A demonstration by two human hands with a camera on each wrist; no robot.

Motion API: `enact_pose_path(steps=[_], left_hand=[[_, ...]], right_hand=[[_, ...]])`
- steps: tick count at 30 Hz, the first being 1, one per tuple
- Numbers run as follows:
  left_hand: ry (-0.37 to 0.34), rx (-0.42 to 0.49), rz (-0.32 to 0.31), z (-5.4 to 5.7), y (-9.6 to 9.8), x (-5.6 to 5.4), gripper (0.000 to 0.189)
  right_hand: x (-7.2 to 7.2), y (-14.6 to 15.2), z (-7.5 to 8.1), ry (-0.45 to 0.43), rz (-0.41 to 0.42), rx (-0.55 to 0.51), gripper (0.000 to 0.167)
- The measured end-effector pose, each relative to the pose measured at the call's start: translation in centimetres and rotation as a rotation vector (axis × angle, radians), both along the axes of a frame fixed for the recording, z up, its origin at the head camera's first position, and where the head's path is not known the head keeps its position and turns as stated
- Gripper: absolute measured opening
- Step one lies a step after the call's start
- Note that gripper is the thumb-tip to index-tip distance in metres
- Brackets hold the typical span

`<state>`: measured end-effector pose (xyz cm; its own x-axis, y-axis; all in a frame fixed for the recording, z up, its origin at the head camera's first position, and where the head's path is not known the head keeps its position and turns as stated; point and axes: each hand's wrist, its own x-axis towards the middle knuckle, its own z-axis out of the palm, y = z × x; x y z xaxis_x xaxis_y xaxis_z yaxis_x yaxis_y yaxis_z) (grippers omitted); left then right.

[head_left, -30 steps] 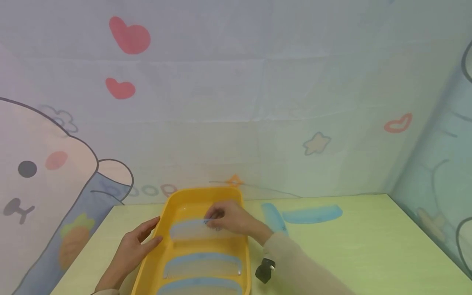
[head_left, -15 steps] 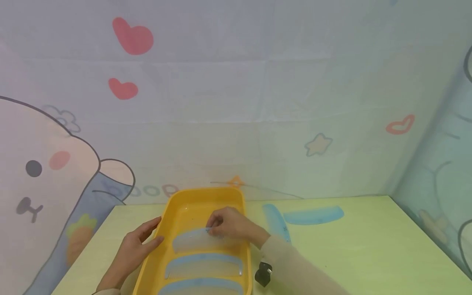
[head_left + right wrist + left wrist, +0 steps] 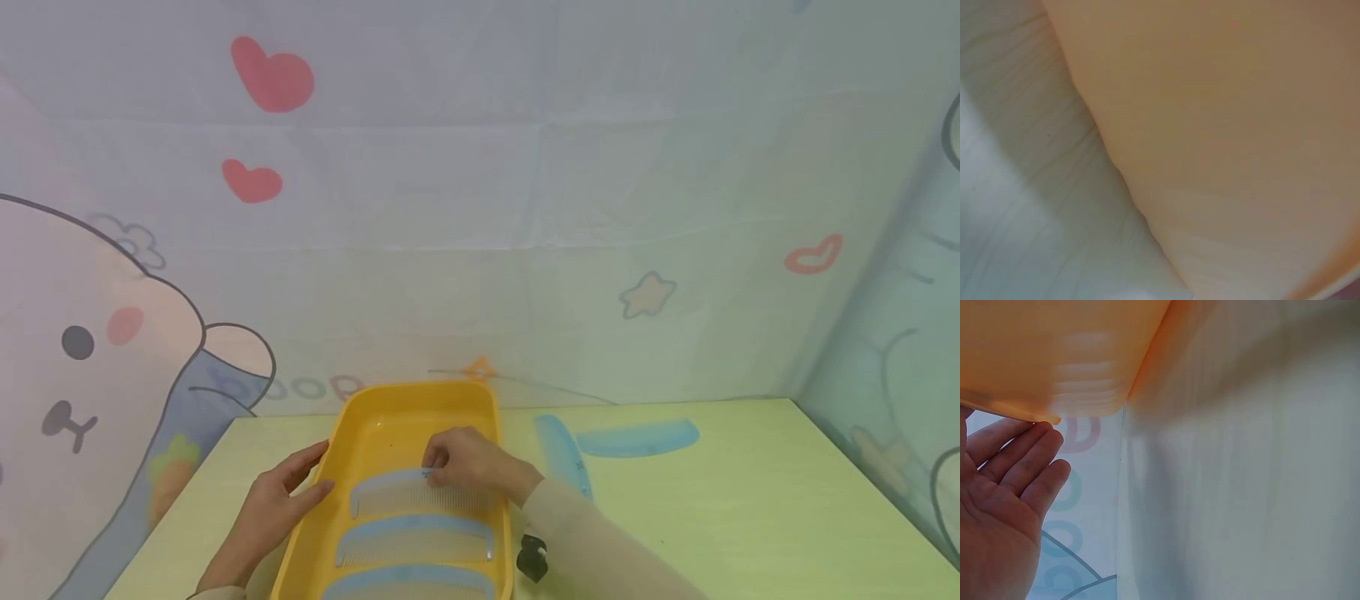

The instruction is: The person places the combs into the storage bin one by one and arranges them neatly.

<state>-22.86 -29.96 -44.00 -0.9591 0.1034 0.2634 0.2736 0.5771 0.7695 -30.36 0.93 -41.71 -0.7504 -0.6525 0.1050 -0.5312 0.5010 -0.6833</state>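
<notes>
In the head view, a yellow tray (image 3: 372, 398) holds three pale blue combs across its width. The fingertips and thumb of my right hand (image 3: 472, 458) pinch the back edge of the farthest comb (image 3: 390, 493), which lies just beyond the middle comb (image 3: 412, 542). The nearest comb (image 3: 408, 583) is cut off by the frame's bottom. My left hand (image 3: 270, 508) holds the tray's left rim, thumb lapping over it and fingers along the outside; the left wrist view shows those fingers (image 3: 1022, 462) under the rim. The right wrist view shows only the tray's outer wall (image 3: 1229, 125).
Right of the tray, two more blue combs lie on the light green table (image 3: 750, 492): one slanted comb (image 3: 561, 454), partly behind the right sleeve, and one lying crosswise (image 3: 641, 439). A small black object (image 3: 532, 558) shows below the sleeve. A printed cloth (image 3: 450, 208) hangs behind.
My right hand has brought the farthest comb slightly nearer, toward the middle comb, and the comb now looks sharper and lower in the tray. The left hand has kept its place on the rim.
</notes>
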Motion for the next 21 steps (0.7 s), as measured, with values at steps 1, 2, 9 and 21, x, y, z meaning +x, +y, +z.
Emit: enact_pose_path(steps=[1,2,9,21], left_hand=[[0.001,0.000,0.000,-0.01,-0.02,-0.01,0.061],[0.002,0.000,-0.001,-0.02,-0.03,-0.01,0.061],[0.013,0.000,-0.008,-0.19,-0.09,-0.02,0.061],[0.011,0.004,-0.011,-0.12,-0.12,0.00,0.061]], right_hand=[[-0.01,-0.02,-0.01,0.004,0.001,0.012,0.009],[-0.03,-0.05,-0.02,0.011,0.001,0.025,0.009],[0.01,-0.32,-0.02,0.041,-0.002,0.098,0.009],[0.39,-0.35,0.18,0.107,0.000,0.158,0.016]])
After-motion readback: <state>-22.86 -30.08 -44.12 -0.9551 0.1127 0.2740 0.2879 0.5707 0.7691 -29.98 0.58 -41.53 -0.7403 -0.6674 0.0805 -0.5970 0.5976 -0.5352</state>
